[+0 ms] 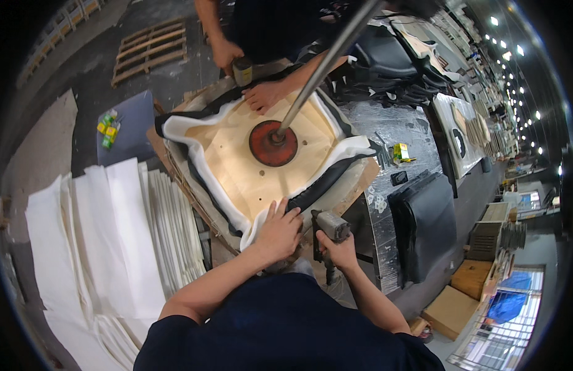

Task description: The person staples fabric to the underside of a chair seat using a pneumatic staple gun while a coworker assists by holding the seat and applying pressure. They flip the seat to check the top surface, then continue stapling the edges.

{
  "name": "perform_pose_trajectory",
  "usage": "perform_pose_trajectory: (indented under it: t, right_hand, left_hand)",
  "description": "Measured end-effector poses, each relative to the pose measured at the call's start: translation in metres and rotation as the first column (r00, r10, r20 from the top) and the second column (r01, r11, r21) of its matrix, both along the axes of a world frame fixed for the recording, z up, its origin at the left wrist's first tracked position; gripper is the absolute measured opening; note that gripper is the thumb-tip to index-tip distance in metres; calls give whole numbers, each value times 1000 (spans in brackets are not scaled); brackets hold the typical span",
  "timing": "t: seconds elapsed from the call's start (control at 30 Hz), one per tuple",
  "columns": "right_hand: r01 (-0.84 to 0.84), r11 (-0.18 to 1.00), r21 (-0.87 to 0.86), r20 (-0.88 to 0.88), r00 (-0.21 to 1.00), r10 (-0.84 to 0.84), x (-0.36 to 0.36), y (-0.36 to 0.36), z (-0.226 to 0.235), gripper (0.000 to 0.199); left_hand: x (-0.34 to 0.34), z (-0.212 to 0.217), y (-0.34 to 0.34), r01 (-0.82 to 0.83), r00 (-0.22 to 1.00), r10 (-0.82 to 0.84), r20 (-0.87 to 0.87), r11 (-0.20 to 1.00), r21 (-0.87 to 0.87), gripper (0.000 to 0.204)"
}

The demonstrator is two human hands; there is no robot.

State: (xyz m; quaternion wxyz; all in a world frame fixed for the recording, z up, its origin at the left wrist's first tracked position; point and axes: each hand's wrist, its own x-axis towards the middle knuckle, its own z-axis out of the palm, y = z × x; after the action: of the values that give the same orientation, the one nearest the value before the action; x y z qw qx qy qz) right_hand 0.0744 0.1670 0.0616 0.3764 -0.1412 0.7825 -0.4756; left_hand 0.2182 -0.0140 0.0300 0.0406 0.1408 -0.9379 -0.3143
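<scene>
A plywood panel (231, 148) lies in front of me, ringed by white padding (206, 162) and a black cover (320, 185) folded in at the edges. A red round disc (262, 145) on a metal rod (327, 65) presses on its middle. My left hand (277, 235) rests on the panel's near corner, fingers stretched over the padding and black cover edge; its thumb is hidden. My right hand (341, 250) is closed round the handle of a staple gun (330, 227), just right of that corner. Opposite, a co-worker's hand (265, 97) lies on the far edge; the other (226, 54) holds a second staple gun (242, 71).
White sheets (113, 229) are stacked at left. A plastic-wrapped table (385, 216) on the right bears black covers (426, 222) and a yellow-green box (400, 153). More black covers (392, 62) lie far right. A wooden pallet (150, 51) and green-yellow boxes (108, 128) are far left.
</scene>
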Motion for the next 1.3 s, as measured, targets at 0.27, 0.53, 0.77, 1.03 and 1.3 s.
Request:
perform_pose_trajectory:
  t: [0.27,0.53,0.77,1.03,1.3]
  right_hand:
    - [-37,999,-29,-45,998,36,-6,7,-20,44]
    - [-106,964,-244,-258,965,41,-10,13,-64,34]
    - [-142,986,-92,-56,989,138,-17,13,-34,75]
    - [-92,985,-144,-201,978,62,-3,7,-36,47]
    - [-113,993,12,-222,968,113,10,-3,-6,41]
  left_hand:
    - [25,30,2,-193,964,228,-139,954,227,46]
    - [130,25,-52,-876,401,916,-21,390,285,42]
    - [111,-1,-14,-824,526,826,205,434,364,61]
    - [117,-4,-20,-746,662,734,151,624,232,62]
    - [124,-8,-39,-638,768,621,160,719,274,68]
